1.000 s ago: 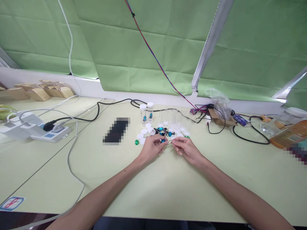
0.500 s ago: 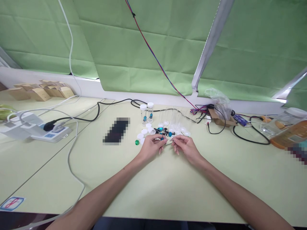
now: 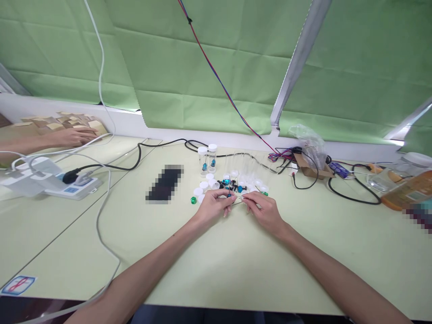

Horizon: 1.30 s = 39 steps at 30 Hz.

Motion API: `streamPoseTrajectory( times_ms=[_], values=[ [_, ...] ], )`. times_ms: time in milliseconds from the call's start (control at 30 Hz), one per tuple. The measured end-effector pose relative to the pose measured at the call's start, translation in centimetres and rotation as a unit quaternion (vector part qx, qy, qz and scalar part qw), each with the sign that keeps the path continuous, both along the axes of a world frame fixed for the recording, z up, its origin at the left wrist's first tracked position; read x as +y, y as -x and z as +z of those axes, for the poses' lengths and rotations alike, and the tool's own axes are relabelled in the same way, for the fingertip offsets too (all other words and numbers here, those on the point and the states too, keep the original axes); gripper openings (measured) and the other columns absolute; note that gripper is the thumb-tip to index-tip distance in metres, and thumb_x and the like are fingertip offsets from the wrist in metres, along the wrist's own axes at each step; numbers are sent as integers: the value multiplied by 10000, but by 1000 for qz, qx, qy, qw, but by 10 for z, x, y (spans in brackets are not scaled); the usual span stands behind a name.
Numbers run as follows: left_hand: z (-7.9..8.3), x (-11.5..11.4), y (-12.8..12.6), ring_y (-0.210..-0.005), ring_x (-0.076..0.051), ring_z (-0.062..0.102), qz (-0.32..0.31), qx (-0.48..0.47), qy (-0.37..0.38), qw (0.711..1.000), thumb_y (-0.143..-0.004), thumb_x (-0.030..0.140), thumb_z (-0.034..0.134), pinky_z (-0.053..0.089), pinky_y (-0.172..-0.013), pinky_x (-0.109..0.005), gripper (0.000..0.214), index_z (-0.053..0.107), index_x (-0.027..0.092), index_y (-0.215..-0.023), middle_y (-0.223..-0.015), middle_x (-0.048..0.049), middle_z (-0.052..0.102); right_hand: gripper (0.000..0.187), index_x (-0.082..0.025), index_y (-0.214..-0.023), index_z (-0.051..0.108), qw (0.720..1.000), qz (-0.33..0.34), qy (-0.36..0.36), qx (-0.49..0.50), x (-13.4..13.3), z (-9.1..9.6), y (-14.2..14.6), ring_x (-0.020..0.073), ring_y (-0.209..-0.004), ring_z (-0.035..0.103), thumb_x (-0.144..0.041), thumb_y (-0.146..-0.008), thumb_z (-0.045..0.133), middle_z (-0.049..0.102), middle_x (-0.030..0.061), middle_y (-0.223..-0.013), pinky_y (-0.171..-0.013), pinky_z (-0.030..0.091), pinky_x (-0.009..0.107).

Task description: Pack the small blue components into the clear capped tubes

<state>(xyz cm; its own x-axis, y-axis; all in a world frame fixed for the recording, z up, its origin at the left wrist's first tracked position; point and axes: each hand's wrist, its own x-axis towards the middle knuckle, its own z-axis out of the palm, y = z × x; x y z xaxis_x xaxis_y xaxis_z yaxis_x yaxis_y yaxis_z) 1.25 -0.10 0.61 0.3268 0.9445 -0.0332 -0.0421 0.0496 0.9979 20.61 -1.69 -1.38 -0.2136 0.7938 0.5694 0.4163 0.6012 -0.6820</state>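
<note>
Stretching wide under the green blinds, the pale bench (image 3: 219,270) carries everything. At its far left another person's hand (image 3: 76,135) lies flat on a row of small cardboard boxes (image 3: 92,127). Just in front of that a white power strip (image 3: 72,188) takes a black cable (image 3: 135,157) that curls off toward the middle of the bench.

Both of the person's forearms reach in from the near edge and meet at the centre. The left hand (image 3: 213,208) is loosely curled, knuckles up. Its thumb and forefinger are pinched together at the tip and its other fingers are tucked under. The right hand (image 3: 265,211) sits just beside it in much the same shape, with thumb and forefinger closed toward the left hand. Neither palm rests flat on the bench.

Behind the hands stand two capped vials (image 3: 202,159), upright and side by side, each with something blue inside. A scatter of white caps (image 3: 204,185) lies between the vials and the hands, and a small green piece (image 3: 193,200) sits near the left knuckles.

Smallest is the blue component (image 3: 229,195), a tiny bright bead held just above the bench at the left fingertips. It hangs on a wire too thin to follow, and the right hand's pinch lines up with the wire's other end.
</note>
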Motion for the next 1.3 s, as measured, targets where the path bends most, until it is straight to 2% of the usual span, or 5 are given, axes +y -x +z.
streamPoseTrajectory(
  times_ms=[367,567,800,1000,1300],
  values=[
    [-7,1,1,-401,-90,455,-12,3,-17,1000,-737,465,724,333,-428,-218,335,678,148,-834,-470,27,543,183,-264,-896,736,1000,5,24,9,-2,2,0,203,-624,568,-314,-913,561,610,28,-625,-668,456,343],
    [-9,2,2,-401,-90,455,-11,18,-28,999,-747,456,719,330,-424,-214,331,673,148,-862,-474,26,546,227,-228,-752,671,990,-1,126,67,-6,7,6,143,-470,548,-375,-901,582,613,7,-622,-517,438,293],
    [-10,2,1,-402,-94,453,-6,27,-45,999,-753,461,711,329,-420,-213,323,669,153,-841,-472,28,536,324,-194,-669,601,947,38,259,184,-4,9,12,118,-364,519,-474,-818,662,592,-9,-554,-346,386,241],
    [-12,2,0,-397,-97,454,0,31,-56,998,-754,455,707,323,-411,-218,303,664,163,-825,-473,33,519,360,-176,-638,587,916,76,320,230,-4,14,11,99,-352,503,-488,-783,695,575,-19,-528,-312,350,211],
    [-10,-1,0,-413,-96,458,-4,48,-76,996,-772,455,684,330,-406,-216,299,662,162,-828,-500,28,519,317,-146,-664,624,845,98,427,306,-2,16,9,36,-313,401,-428,-719,760,551,-47,-526,-289,236,178]
  ],
)
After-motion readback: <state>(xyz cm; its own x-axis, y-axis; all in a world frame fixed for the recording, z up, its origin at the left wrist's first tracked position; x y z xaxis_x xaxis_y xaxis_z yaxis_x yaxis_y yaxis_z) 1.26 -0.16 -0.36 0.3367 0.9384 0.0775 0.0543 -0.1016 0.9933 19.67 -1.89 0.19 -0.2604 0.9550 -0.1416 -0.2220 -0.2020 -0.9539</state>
